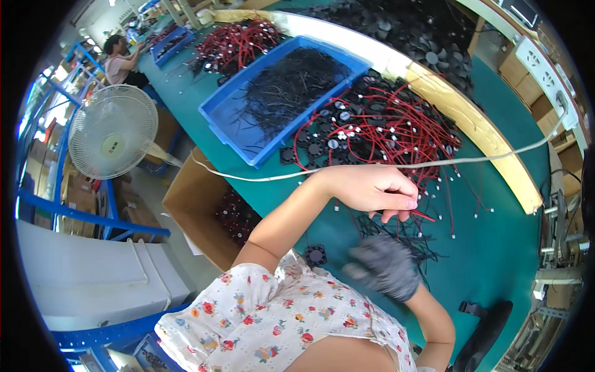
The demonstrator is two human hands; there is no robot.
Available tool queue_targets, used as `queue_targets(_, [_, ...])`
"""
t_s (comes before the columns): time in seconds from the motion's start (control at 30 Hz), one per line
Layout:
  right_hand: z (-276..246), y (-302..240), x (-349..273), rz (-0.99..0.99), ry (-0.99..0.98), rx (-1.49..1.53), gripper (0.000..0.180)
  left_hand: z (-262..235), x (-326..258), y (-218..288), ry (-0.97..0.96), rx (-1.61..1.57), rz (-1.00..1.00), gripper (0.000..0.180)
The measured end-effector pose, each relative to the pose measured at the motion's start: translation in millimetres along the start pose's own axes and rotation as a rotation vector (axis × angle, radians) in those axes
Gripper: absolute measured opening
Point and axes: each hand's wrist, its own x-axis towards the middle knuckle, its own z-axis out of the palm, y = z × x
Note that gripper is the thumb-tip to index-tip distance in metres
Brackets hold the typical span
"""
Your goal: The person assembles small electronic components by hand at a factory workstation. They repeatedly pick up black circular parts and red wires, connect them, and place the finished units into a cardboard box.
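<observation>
My bare left hand (372, 188) is closed, its thumb and fingers pinched on red wires (424, 216) that stick out past the fingertips. My right hand (385, 266), in a grey glove, is just below it and smeared by motion; its fingers cannot be made out. Thin black strands (427, 247) lie on the green table beside the glove. Ahead of my left hand is a heap of small black fans (365, 124) with red and black wires and white plugs. A single small black fan (315, 255) lies near my body.
A blue tray (223, 116) of thin black strands stands beyond the heap. A white cable (489, 156) crosses above the table (502, 235). A cardboard box (195, 186) holds more fans at the left, near a standing fan (113, 131). Another person (121, 62) sits far left.
</observation>
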Motion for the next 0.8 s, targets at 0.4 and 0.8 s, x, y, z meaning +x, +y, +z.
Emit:
queue_targets(0.4, [53,-20,57,-0.016,-0.659,-0.087,0.039,17,-205,-13,0.695,0.074,-0.638,0.028])
queue_targets(0.8, [-7,-21,50,0.121,0.387,0.816,0.051,54,-138,3,0.326,-0.42,-0.058,0.038])
